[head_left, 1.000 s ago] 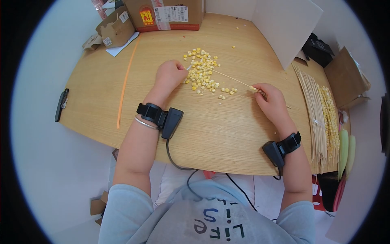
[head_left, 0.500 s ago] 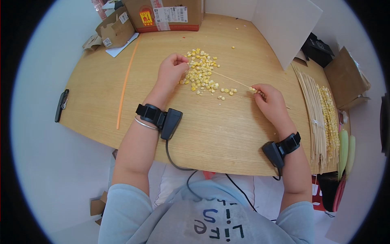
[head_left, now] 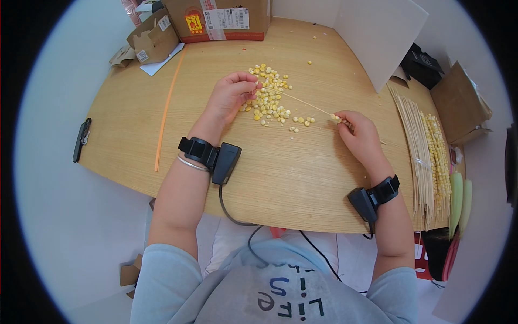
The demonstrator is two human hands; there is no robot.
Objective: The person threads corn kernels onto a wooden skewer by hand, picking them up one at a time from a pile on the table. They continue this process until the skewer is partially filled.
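A thin wooden skewer (head_left: 303, 101) slants over a loose pile of yellow corn kernels (head_left: 274, 105). My right hand (head_left: 359, 134) is closed around its right part, where a few threaded kernels (head_left: 335, 117) show at the fingertips. At the other end, my left hand (head_left: 233, 93) pinches a pale corn kernel against or very near the skewer's tip; whether the tip has gone into it is too small to tell. Several kernels lie under the left fingers, and a few are scattered toward the right hand.
On the right lie a bundle of bare skewers (head_left: 415, 156), skewers full of corn (head_left: 437, 156) and green husked ears (head_left: 456, 202). Cardboard boxes (head_left: 224, 21) stand at the back. A white panel (head_left: 380, 40) rises behind, and an orange strip (head_left: 168, 116) runs along the left.
My left hand has moved slightly right from the pile's left edge, bringing its pinched fingers to the skewer's tip. The right hand and skewer have barely moved.
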